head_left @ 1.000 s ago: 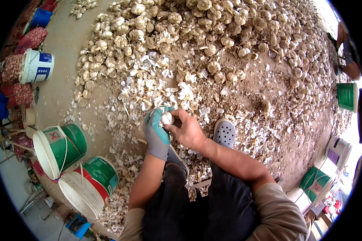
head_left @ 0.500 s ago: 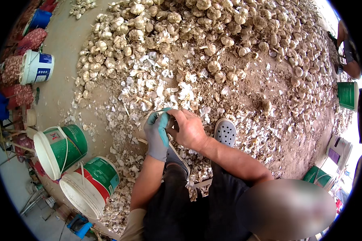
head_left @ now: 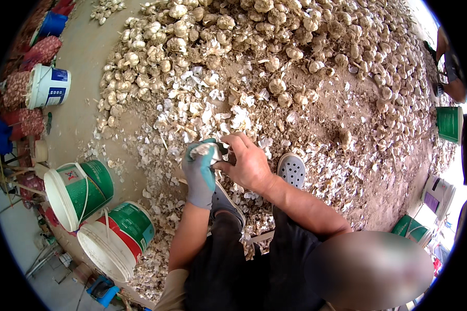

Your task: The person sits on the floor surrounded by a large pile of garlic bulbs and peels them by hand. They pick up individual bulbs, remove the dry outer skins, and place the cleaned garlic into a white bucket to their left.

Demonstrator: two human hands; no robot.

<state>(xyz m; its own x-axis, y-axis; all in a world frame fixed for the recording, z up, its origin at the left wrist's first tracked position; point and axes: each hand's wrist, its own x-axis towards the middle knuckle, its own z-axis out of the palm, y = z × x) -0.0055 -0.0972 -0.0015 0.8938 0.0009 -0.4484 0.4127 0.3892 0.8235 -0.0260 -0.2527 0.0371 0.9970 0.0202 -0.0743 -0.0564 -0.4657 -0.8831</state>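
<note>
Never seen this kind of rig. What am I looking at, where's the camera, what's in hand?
No machine: these are a person's own hands. One head-worn fisheye camera looks down, hence the curved edges and black rim. The left hand, in a grey and teal glove, holds what looks like a pale garlic bulb, partly hidden by fingers. The bare right hand is right beside it; whether it touches is unclear. On the floor lie a heap of garlic and loose papery skins. Buckets stand at both sides.
</note>
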